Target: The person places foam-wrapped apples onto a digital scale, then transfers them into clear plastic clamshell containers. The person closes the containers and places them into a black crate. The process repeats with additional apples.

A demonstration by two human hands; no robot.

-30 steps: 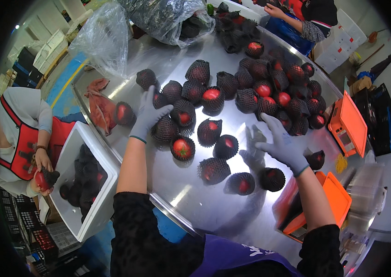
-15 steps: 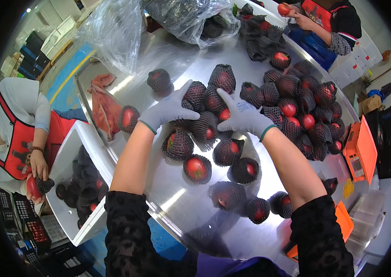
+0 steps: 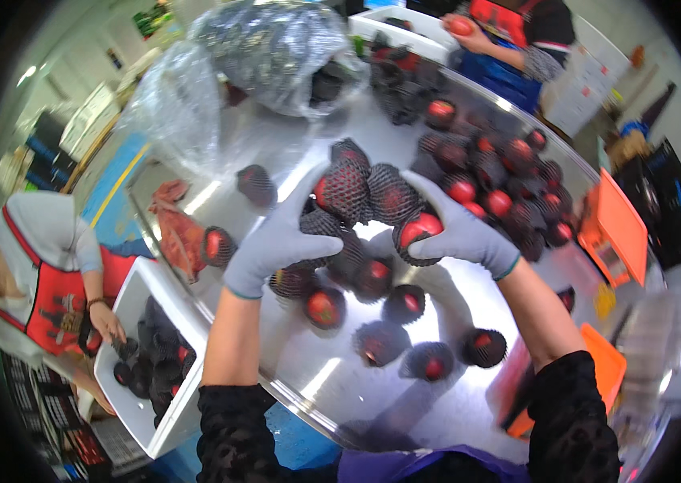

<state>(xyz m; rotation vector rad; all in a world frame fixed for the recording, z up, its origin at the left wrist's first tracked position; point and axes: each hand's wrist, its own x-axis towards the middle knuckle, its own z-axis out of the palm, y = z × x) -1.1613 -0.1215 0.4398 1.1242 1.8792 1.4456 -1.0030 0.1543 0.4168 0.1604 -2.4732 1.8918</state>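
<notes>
Several red fruits in black foam nets [image 3: 350, 189] are clustered between my two gloved hands, over the metal table. My left hand [image 3: 276, 241] curves round the left side of the cluster, thumb against a netted fruit [image 3: 321, 227]. From the right, my right hand [image 3: 462, 229] cups a partly bared red fruit [image 3: 419, 230] between thumb and fingers. Whether the whole cluster is off the table I cannot tell. Just nearer lie more netted fruits, among them one [image 3: 325, 308] below my left hand and another [image 3: 404, 304] nearer the middle.
A large pile of netted fruits [image 3: 489, 181] covers the table's right side. Clear plastic bags [image 3: 276, 56] lie at the back, a reddish cloth [image 3: 175, 233] at left. A white box [image 3: 187, 302] stands beside a co-worker; another person handles fruit behind. Orange scales [image 3: 615, 229] stand right.
My hands have gone from lying spread over the fruits to cupping several together between them. The view has shifted. The left co-worker's hand has moved down into the white box.
</notes>
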